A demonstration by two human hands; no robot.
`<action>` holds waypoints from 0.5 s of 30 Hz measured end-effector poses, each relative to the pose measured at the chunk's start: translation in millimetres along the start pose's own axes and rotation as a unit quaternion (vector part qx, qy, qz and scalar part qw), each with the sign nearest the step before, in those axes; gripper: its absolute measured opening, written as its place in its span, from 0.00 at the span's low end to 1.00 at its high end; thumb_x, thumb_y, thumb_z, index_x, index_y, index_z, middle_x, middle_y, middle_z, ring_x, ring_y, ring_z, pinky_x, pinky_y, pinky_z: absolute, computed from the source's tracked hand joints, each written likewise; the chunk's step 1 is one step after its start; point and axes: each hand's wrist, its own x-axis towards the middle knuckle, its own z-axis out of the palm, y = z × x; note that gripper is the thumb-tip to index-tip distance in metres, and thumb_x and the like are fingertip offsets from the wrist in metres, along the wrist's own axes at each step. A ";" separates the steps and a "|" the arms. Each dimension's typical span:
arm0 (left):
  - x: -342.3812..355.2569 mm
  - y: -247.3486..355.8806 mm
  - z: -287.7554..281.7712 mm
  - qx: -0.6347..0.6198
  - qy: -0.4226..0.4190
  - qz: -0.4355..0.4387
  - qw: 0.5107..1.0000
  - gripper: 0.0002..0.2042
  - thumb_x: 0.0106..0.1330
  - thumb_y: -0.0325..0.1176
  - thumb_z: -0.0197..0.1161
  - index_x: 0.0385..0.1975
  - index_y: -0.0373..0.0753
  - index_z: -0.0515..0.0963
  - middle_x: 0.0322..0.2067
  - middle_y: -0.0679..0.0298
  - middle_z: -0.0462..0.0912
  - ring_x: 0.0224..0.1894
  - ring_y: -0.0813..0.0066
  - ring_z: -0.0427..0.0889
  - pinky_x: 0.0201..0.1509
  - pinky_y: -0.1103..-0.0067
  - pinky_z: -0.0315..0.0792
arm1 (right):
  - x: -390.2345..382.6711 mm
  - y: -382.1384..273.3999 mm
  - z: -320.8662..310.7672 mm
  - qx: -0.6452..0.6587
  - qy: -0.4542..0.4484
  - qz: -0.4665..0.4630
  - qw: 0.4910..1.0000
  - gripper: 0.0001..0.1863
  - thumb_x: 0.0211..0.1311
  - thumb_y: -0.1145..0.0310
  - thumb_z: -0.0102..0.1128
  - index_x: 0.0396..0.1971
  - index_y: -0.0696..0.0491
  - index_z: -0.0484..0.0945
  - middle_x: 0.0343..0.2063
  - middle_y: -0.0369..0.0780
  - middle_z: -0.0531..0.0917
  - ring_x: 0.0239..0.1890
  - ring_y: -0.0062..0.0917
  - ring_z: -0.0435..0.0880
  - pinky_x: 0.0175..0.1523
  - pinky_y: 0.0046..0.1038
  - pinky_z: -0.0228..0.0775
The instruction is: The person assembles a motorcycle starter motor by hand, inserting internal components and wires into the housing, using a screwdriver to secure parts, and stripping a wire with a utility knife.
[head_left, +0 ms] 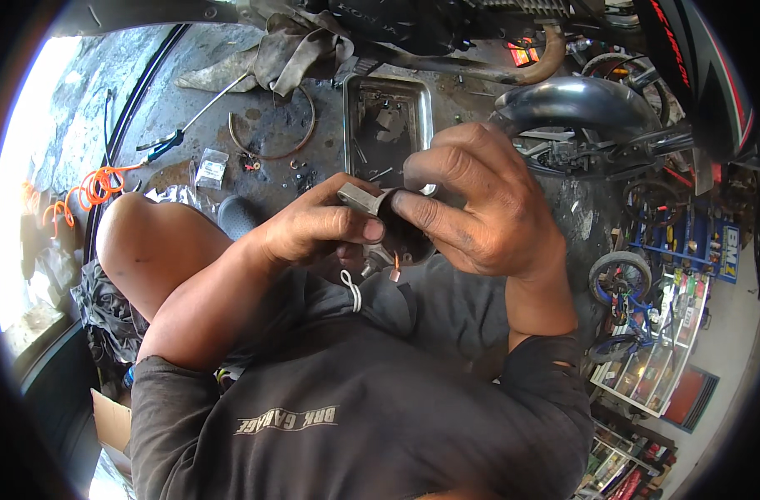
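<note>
My left hand (pixel 317 225) grips a grey metal part (pixel 359 198) with a dark, rounded hollow, held above my lap. My right hand (pixel 492 208) is bent over its right side, fingers curled and touching the dark rim; a small pale bit shows by the fingertips, too hidden to name. Below the part, a short copper-coloured piece (pixel 396 265) and a looped white cord (pixel 351 292) show against my dark clothing. Beyond my hands, a metal tray (pixel 353 117) with small loose pieces lies on the stained floor.
A motorcycle's underside (pixel 396 25), exhaust pipe (pixel 538 67) and wheel assembly (pixel 580 108) fill the top and upper right. A grey rag (pixel 300 54), orange coiled hose (pixel 96 183), wire ring (pixel 305 137) and plastic packet (pixel 211 169) lie left. A bicycle (pixel 620 283) and display case (pixel 676 350) stand right.
</note>
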 end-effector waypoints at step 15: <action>1.8 2.3 6.0 0.015 -0.003 0.007 1.000 0.16 0.52 0.36 0.64 0.32 0.26 0.79 0.23 0.60 0.80 0.17 0.84 0.66 0.20 0.84 0.57 | -2.7 1.7 6.2 0.064 0.025 0.011 0.998 0.07 0.42 0.70 0.67 0.22 0.55 0.80 0.32 0.37 0.77 0.38 0.31 0.77 0.37 0.32 0.70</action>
